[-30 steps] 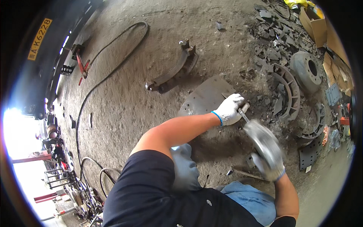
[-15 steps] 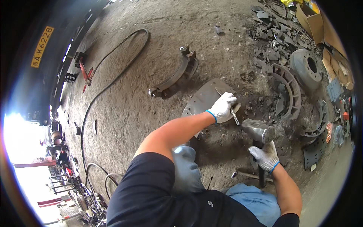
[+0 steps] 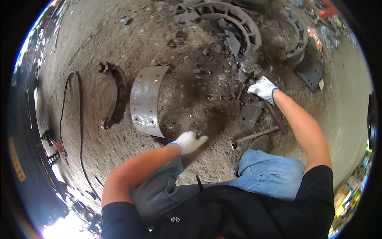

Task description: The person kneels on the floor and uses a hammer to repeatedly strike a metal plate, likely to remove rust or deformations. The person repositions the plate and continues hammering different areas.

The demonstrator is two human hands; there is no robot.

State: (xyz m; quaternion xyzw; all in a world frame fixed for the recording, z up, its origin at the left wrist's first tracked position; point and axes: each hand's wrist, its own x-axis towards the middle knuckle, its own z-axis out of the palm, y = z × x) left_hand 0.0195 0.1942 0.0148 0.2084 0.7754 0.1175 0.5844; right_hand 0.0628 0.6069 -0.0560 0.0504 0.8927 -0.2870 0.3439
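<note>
My left hand [image 3: 190, 142], in a white glove, is low over the dirt floor just below a curved grey brake-shoe plate [image 3: 147, 101] dotted with holes. Its fingers curl down and I cannot see anything in it. My right hand [image 3: 263, 88], also gloved, reaches out to the right and is closed around the top end of a dark-handled hammer [image 3: 275, 115] that slants down toward my knee. A small flat grey lining piece [image 3: 250, 114] lies just left of the handle.
A dark brake shoe [image 3: 115, 95] and a black hose [image 3: 75, 119] lie to the left. More brake shoes [image 3: 242, 24] and scrap are heaped at the top. A flat dark plate [image 3: 311, 65] lies at the right, a thin metal rod [image 3: 254, 135] by my knee.
My left hand has come off the grey plate and dropped to the floor near my knee. My right hand has swung out to the right with the hammer. My head has turned.
</note>
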